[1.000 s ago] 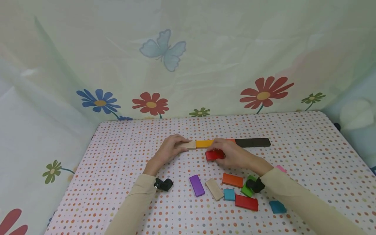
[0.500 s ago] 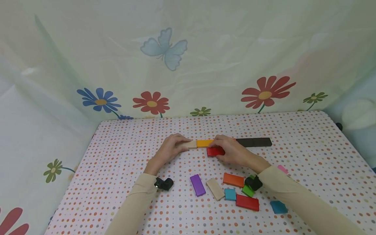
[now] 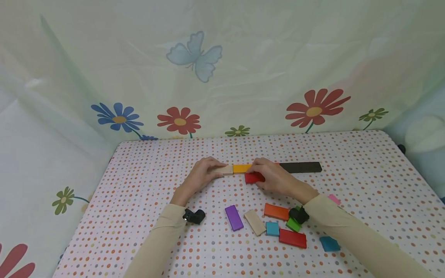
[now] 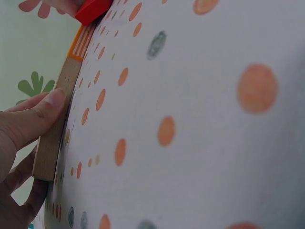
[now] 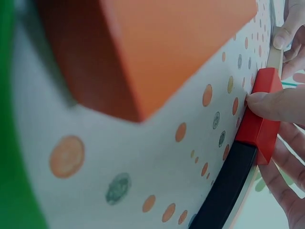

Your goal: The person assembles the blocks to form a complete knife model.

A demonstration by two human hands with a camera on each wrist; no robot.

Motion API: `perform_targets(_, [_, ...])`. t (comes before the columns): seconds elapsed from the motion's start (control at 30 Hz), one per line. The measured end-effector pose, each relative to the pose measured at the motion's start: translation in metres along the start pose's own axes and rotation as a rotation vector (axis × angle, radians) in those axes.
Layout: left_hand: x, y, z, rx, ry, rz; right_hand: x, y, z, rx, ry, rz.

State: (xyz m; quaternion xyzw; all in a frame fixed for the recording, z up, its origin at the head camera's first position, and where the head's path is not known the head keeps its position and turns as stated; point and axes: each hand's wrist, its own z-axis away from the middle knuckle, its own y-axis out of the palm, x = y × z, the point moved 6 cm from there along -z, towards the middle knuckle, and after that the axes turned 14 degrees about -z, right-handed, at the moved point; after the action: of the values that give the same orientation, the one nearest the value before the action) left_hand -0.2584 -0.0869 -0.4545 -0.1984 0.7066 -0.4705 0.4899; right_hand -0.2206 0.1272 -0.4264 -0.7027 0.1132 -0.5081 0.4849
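Note:
My left hand (image 3: pixel 201 177) grips the plain wooden block (image 4: pixel 53 124) at the left end of a row, thumb on its near side and fingers round the far side and end. The yellow block (image 3: pixel 240 169) adjoins it, then an orange one mostly hidden, then black blocks (image 3: pixel 300 167). With thumb and fingers my right hand (image 3: pixel 276 179) pinches a red block (image 3: pixel 253 178). In the head view this red block overlaps the row's near edge, in front of the yellow; the right wrist view shows it close against the row.
Nearer me lie a purple block (image 3: pixel 234 218), a wooden block (image 3: pixel 254 222), an orange block (image 3: pixel 276 212), a small blue block (image 3: pixel 272 229), another red block (image 3: pixel 292 238), a green block (image 3: pixel 293 224), a blue piece (image 3: pixel 329 244) and a pink piece (image 3: pixel 334 199), partly behind my right sleeve.
My right hand has moved the red block away from me, from in front of the row up to its near edge. My left hand has kept its grip on the wooden block.

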Motion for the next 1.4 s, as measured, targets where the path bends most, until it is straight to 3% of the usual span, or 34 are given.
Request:
perform_targets(0.37, [0.0,-0.001,-0.002,-0.006,0.01,-0.004,-0.002,-0.001,-0.003,-0.004,0.048,0.012])
perform_targets(0.83, [0.002,0.001,0.0,-0.004,0.001,-0.005,0.003,-0.004,0.003,-0.028,-0.008,-0.001])
perform_targets(0.93, [0.001,0.001,0.001,-0.005,0.009,-0.005,0.006,-0.015,0.006,-0.055,-0.024,-0.033])
perform_targets(1.2, [0.001,0.0,0.001,-0.013,0.01,-0.009,0.026,-0.07,0.029,-0.15,-0.051,-0.123])
perform_targets(1.3, [0.001,0.0,0.001,-0.013,0.011,-0.007,0.028,-0.073,0.041,-0.131,-0.057,-0.133])
perform_targets(1.4, [0.001,0.001,0.001,-0.011,0.009,-0.004,0.027,-0.063,0.051,-0.076,-0.086,-0.131])
